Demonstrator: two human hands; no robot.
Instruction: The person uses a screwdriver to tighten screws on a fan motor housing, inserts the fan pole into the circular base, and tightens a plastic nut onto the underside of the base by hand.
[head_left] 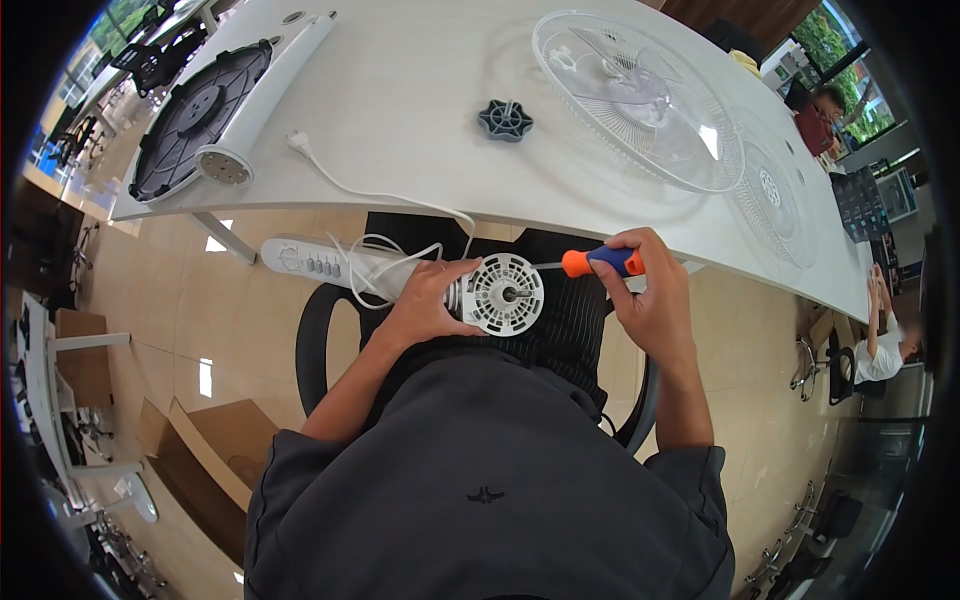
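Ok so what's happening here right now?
A seated person has a fan motor over the lap. The left hand grips the motor's side, and the right hand holds a screwdriver with its tip at the motor's edge; whether it touches is hard to tell. On the table lie a dark knob, a plug and a round grille.

The table (420, 110) stood before the person. On its left part lay the base (195, 125), with the pole (270, 95) just to the right of it. The plug (298, 141) lay right of the pole. The knob (505, 120) was in the middle, and right of it lay the fan grille (645, 100). On the near side of the table, the fan motor (504, 293) was between the left hand (425, 302) and the screwdriver (605, 262), which was in the right hand (650, 290).
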